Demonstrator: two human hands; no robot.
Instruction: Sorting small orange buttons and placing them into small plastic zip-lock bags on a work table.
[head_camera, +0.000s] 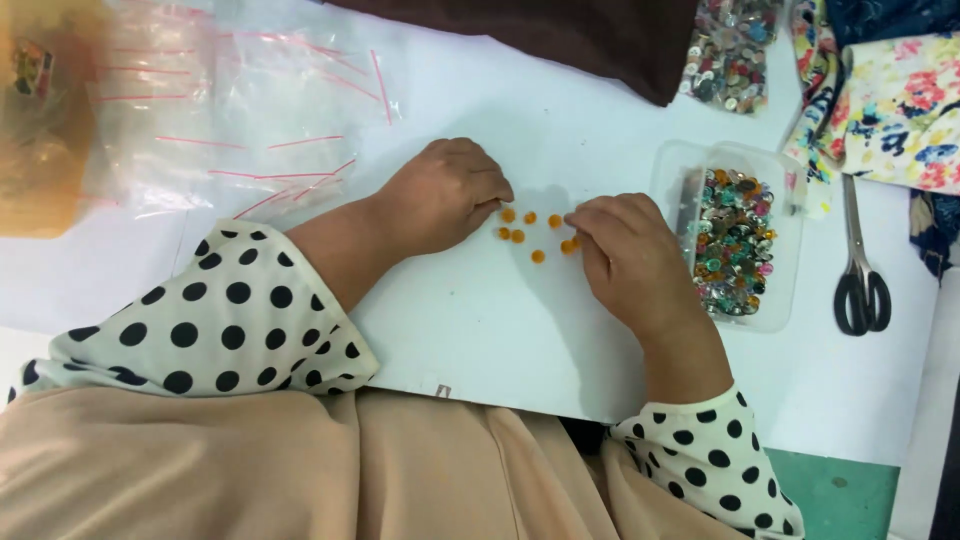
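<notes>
Small round orange beads (530, 235) scattered mid white tabletop (480, 320), between both hands. Left hand (440, 195) curled knuckles-up, fingertips touching leftmost beads; grip state cannot tell. Right hand (625, 255) pinching bead at cluster's right edge. Clear plastic tub of mixed sequins (735, 240) just beside right hand.

Bead tub (672, 170) beside right hand (630, 262)
</notes>
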